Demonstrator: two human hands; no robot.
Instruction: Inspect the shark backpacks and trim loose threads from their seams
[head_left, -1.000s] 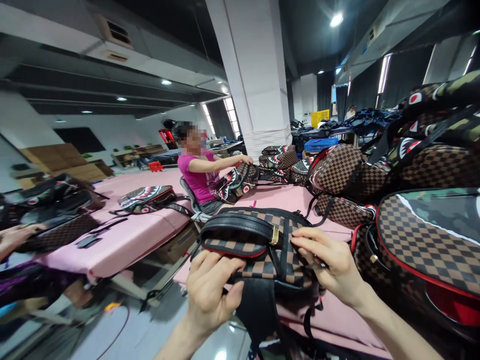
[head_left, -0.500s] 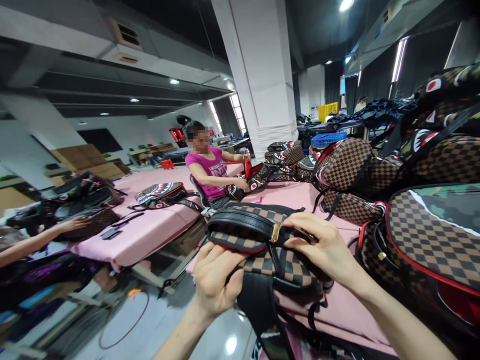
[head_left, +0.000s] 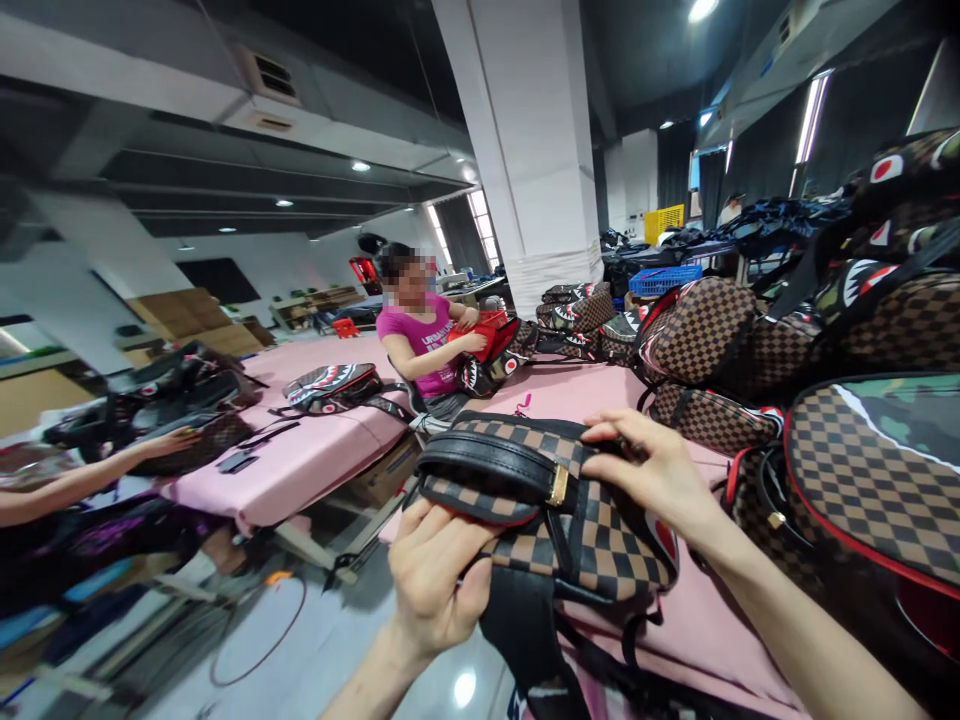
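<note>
A brown-and-black checkered bag lies in front of me at the table's edge, with a padded black handle and a gold metal clip along its top. My left hand grips its near left side, fingers tucked beneath the red-edged flap and thumb bent outside. At the far right edge, my right hand is closed on the bag with thumb and fingers; the fingertips are partly hidden. A wide black strap hangs down below my left hand.
Checkered bags are piled along the right. Across the pink table a co-worker handles a red-lined bag. Another person's arm reaches over bags at left. A shark-mouth bag lies on the left table.
The bag's right side has spread flatter, showing more checkered panel, while my right hand stays at its edge. The co-worker's bag now shows more red lining. My view has shifted slightly left.
</note>
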